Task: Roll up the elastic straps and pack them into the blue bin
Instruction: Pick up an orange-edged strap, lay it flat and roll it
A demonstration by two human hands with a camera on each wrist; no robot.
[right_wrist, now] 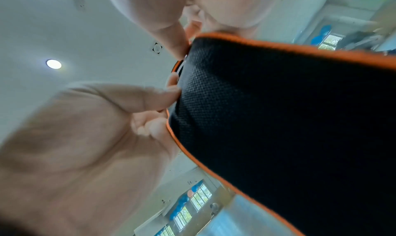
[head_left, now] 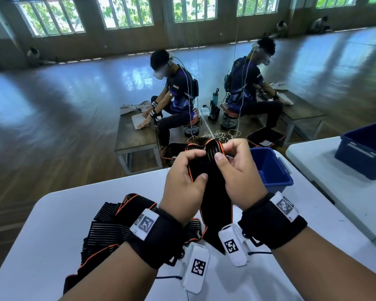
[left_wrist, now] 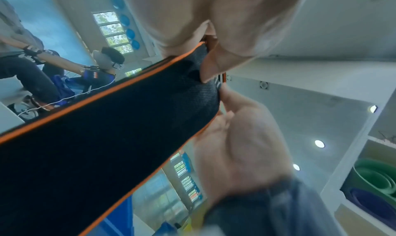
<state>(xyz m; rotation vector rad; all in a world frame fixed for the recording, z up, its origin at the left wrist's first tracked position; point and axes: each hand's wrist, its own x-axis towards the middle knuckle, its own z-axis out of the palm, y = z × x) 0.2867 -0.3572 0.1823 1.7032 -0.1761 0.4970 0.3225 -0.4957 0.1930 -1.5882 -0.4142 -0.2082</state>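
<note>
Above the white table [head_left: 74,213], head view: left hand [head_left: 182,183] and right hand [head_left: 239,174] pinching black strap [head_left: 215,205] top end, raised to start rolling; tail hanging; blue bin [head_left: 276,170] just beyond, ready.
Left wrist view: thumb clamped on strap's orange-edged end.
Right wrist view: fingertips [right_wrist: 171,94] curled tight against strap edge, keeping fold.

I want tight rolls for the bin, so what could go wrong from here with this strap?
1. Both hands, left hand and right hand, pinch only the strap's top end; a slip might undo the roll just begun.
2. The long tail hangs toward the pile and could snag on it.
3. The bin sits near the table's far edge; a careless drop might nudge it.
</note>
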